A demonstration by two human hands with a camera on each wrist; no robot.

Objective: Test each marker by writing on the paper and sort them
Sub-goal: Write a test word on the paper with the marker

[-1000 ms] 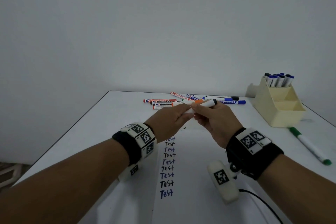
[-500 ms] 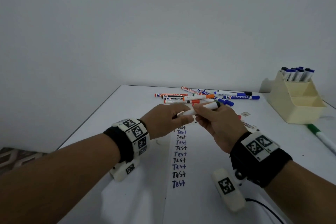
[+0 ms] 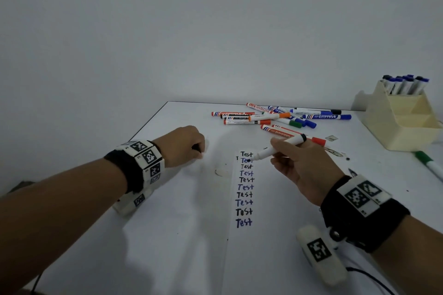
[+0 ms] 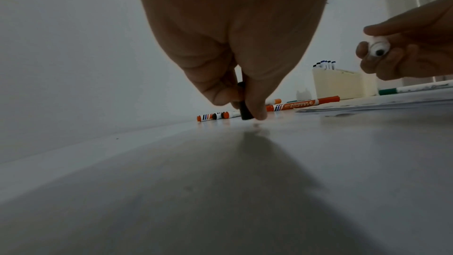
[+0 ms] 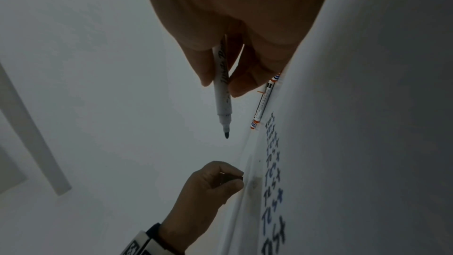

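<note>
Your right hand (image 3: 297, 163) grips the uncapped marker (image 3: 275, 148), tip just above the paper (image 3: 263, 235), near the column of "Test" words. Your left hand (image 3: 184, 146) pinches the black cap (image 4: 245, 108) at the table (image 3: 167, 235). One loose marker (image 4: 301, 105) reads "Whiteboard"; the held marker's label is unreadable.

Smooth white desk (image 3: 182, 235), faint sheen. Matt white paper sheet (image 3: 275, 211), inked words. White plastic marker barrel (image 3: 280, 147), glossy. Matt cream plastic organiser (image 3: 398, 124). Small black plastic cap (image 4: 245, 111).
</note>
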